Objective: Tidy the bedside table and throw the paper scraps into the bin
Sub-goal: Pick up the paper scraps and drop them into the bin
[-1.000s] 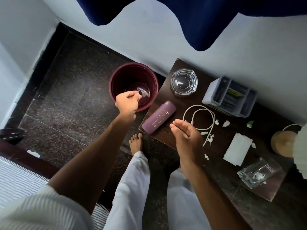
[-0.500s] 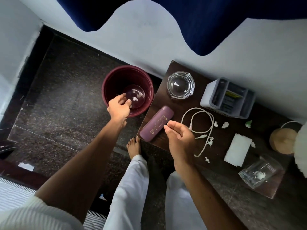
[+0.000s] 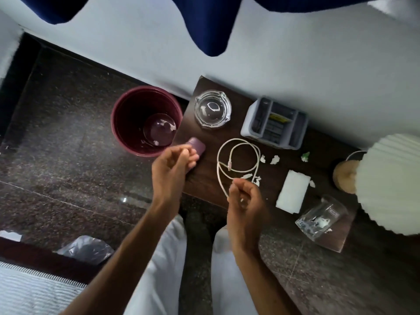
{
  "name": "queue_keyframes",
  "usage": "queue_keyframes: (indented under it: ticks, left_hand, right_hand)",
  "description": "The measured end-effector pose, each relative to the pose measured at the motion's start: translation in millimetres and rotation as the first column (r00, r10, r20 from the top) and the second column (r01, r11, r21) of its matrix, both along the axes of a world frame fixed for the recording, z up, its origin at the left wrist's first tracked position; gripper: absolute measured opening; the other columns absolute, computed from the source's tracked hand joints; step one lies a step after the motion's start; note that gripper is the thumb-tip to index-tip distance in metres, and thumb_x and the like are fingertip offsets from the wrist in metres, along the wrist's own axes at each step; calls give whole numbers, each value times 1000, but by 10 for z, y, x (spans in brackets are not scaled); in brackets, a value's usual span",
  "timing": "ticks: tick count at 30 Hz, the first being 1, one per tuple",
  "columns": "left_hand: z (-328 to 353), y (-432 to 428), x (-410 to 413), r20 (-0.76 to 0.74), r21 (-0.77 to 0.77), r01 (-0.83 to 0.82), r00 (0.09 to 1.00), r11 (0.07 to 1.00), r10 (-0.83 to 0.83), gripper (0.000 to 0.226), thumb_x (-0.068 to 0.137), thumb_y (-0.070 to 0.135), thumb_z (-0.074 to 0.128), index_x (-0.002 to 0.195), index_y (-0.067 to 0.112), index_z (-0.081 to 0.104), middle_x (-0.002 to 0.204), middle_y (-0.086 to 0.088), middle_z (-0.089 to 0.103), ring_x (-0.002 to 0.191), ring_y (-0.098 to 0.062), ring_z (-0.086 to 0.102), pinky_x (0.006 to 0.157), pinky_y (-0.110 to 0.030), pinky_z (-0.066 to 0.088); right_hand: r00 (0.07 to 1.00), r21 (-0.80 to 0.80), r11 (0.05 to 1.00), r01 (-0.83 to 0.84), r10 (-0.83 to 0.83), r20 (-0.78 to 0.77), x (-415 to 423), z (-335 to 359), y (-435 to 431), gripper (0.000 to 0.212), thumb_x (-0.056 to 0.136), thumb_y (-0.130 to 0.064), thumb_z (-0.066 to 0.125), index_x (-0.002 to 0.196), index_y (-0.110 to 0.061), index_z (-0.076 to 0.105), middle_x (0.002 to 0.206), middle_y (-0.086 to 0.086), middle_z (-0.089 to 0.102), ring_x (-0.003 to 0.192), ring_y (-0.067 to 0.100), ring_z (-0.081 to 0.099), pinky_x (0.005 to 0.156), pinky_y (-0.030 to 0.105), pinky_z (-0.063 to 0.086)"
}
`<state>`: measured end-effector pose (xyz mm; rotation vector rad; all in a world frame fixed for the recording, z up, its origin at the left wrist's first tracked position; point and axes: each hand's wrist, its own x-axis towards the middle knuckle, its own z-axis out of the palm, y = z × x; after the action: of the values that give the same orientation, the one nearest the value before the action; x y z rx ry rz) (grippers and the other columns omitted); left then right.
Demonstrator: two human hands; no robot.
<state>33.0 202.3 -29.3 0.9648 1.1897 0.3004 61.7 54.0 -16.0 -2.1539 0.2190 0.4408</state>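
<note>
Back from the bin (image 3: 123, 133), the left hand (image 3: 173, 165) now hangs over the left edge of the bedside table (image 3: 204, 176), above the purple case (image 3: 198, 147); its fingers are loosely curled and nothing shows in them. Pale bits lie in the bin's bottom, so that handful looks delivered. The right hand (image 3: 245, 201) has dropped toward the front edge, beside the looped cable (image 3: 237, 142). Its fingers are curled inward with a white fleck between them, but I cannot tell whether it grips anything.

Paper scraps (image 3: 275, 159) are scattered mid-table, between the cable and the lamp (image 3: 392, 185), so more trips seem needed. At the back edge sit a glass ashtray (image 3: 213, 109) and a grey organiser (image 3: 275, 123). A white folded sheet (image 3: 293, 192) and a clear packet (image 3: 320, 220) lie toward the front right corner.

The floor (image 3: 68, 137) is dark speckled stone, the bin standing on it just left of the table. Navy curtain (image 3: 204, 21) hangs above; a striped bed cover (image 3: 25, 292) shows bottom left.
</note>
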Motion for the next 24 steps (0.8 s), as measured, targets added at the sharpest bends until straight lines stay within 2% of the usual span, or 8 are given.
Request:
queue_keyframes:
  ticks: [3, 6, 9, 13, 16, 18, 20, 24]
  left_hand:
    - [46, -478, -9, -12, -35, 55, 998, 998, -55, 16, 101, 2, 55, 105, 5, 70, 101, -17, 75, 93, -20, 73, 81, -25, 61]
    - [81, -862, -12, -40, -73, 58, 997, 996, -61, 15, 101, 2, 54, 105, 2, 69, 99, -16, 76, 92, -20, 73, 81, -28, 61]
    - [143, -1120, -12, -50, -19, 81, 995, 997, -81, 16, 100, 2, 56, 100, 7, 71, 96, -12, 77, 90, -18, 75, 84, -30, 62]
    - [195, -1312, -19, -141, 119, 173, 978, 978, -156, 13, 98, 4, 61, 100, 8, 73, 93, -1, 79, 91, -11, 76, 86, -31, 61]
    - [186, -1330, -30, -183, 202, 211, 967, 956, -175, 12, 97, 5, 63, 100, 9, 74, 91, 2, 79, 91, -8, 76, 85, -29, 61]
    - [180, -1319, -30, -210, 248, 233, 961, 940, -183, 11, 96, 5, 65, 98, 9, 75, 88, 4, 79, 87, -6, 76, 82, -25, 61]
    - [160, -1305, -30, -209, 243, 238, 960, 940, -189, 11, 97, 6, 64, 97, 8, 75, 88, 2, 79, 86, -7, 76, 80, -24, 61]
    - [116, -1304, -13, -213, 229, 264, 953, 937, -217, 12, 98, 7, 62, 100, 8, 74, 91, 0, 79, 87, -8, 75, 80, -22, 60]
  right_hand:
    - [999, -102, 995, 18, -15, 31, 124, -128, -341, 12, 94, -14, 65, 104, -18, 70, 98, -2, 75, 85, 6, 70, 64, 5, 49]
    - [999, -204, 979, -20, 25, 21, 305, -314, -636, 17, 92, -6, 62, 107, -10, 70, 100, 5, 75, 89, 16, 70, 65, 0, 43]
    - [984, -266, 950, -163, 175, 21, 484, -490, -831, 26, 91, -3, 60, 115, -7, 68, 109, 8, 71, 93, 18, 68, 78, 19, 49]
    - [918, -280, 880, -385, 397, -16, 597, -717, -908, 38, 92, -2, 62, 129, -7, 59, 123, 11, 59, 96, 20, 67, 83, 37, 60]
    - [877, -299, 835, -463, 480, -17, 633, -865, -897, 42, 91, -5, 64, 133, -10, 57, 126, 10, 56, 105, 24, 65, 86, 44, 59]
    - [867, -316, 821, -476, 498, -12, 660, -934, -885, 39, 93, -6, 63, 132, -10, 59, 126, 10, 56, 105, 25, 65, 86, 42, 59]
    - [863, -335, 813, -476, 506, 1, 694, -982, -879, 29, 94, -7, 61, 123, -10, 65, 121, 10, 57, 99, 25, 66, 81, 33, 56]
    - [864, -365, 804, -469, 503, -2, 748, -999, -907, 10, 93, -6, 63, 99, -7, 72, 104, 12, 64, 88, 26, 64, 74, 18, 35]
